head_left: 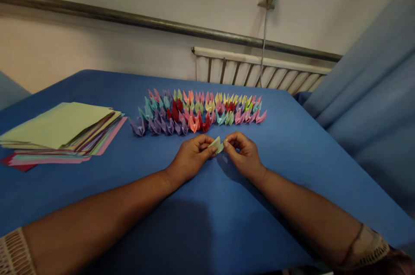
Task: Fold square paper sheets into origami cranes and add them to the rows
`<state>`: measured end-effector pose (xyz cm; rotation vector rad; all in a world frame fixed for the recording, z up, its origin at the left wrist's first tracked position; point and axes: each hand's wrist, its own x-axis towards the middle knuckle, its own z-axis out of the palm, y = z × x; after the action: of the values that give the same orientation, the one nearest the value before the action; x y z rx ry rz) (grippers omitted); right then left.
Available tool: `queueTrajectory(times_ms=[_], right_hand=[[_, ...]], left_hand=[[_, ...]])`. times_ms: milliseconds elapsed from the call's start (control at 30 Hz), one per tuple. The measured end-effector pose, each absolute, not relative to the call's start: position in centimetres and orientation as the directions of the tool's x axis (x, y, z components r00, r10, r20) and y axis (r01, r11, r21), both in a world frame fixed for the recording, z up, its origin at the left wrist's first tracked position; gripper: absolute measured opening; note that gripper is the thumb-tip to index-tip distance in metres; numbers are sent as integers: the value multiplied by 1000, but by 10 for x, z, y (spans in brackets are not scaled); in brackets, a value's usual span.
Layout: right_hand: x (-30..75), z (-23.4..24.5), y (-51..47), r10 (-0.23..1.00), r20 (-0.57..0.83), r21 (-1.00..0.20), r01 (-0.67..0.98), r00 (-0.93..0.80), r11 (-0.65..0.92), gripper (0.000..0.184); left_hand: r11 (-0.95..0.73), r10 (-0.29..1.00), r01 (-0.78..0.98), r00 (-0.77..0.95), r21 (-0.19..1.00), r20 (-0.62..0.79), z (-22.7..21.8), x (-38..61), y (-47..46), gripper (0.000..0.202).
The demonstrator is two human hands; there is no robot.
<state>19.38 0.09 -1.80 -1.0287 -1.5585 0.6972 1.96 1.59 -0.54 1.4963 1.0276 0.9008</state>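
Note:
A small pale green folded paper piece [216,144] is pinched between both hands just above the blue table [292,158]. My left hand [191,158] grips its left side with curled fingers. My right hand [243,154] grips its right side, thumb and fingers pressed together. Just beyond the hands stand several rows of small folded paper figures [197,113] in purple, red, pink, yellow, green and teal.
A stack of coloured paper sheets [61,132], pale green on top, lies at the table's left. A blue curtain [376,93] hangs at the right. Behind the table are a white wall, a metal rail [129,19] and a radiator [259,69].

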Motion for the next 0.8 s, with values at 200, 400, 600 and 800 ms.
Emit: queueTrajectory(times_ms=[200,400,600,800], right_hand=[[196,-7,-2,751,650,-672,377,-111,637,10],[198,-1,-5,725,668,-621,408,-171,669,10],[198,-2,-7,714,679,-609,414,-169,677,12],[197,-1,-8,755,630,-678,347,-180,648,11]], left_hand=[[-409,891,446,382,796,244,6,13,13,13],[-533,840,544,435,648,324,13,12,9,13],[-466,873,525,401,712,276,12,12,12,12],[-446,880,531,404,720,248,14,12,13,14]])
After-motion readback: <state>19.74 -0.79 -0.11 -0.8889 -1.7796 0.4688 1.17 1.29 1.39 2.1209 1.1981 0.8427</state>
